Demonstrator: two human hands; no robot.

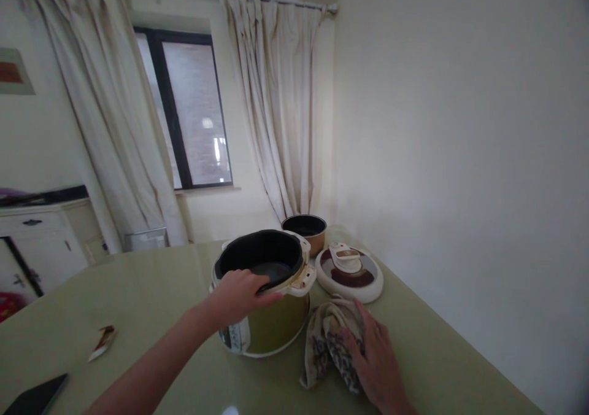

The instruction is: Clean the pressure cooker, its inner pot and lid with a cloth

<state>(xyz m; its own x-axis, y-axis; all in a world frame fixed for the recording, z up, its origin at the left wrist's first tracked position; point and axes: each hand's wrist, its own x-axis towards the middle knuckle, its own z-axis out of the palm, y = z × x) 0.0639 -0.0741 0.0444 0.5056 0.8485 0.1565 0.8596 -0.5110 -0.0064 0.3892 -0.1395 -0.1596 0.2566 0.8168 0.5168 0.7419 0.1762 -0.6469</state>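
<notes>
An electric pressure cooker (pixel 280 323) without its lid stands on the table, its dark inside showing. My left hand (pixel 242 295) grips the near rim, with the fingers over the edge and the thumb along the outside. To the right of the cooker, my right hand (pixel 375 356) is closed on a crumpled beige cloth (pixel 329 335) with a dark pattern. Part of the cloth is hidden behind the fingers. Just beyond the cloth lies the round lid (pixel 375 283), white-rimmed with a brown top and a handle. Behind the cooker sits an inner pot (pixel 317 243), black inside and copper-coloured outside.
The green table (pixel 170 298) runs along a white wall (pixel 460 157) on the right. At the left lie a small brown-and-white object (pixel 103 342) and a dark flat device (pixel 37 395). Curtains (pixel 280 96), a window (pixel 196 108) and a white cabinet (pixel 43 234) are farther back.
</notes>
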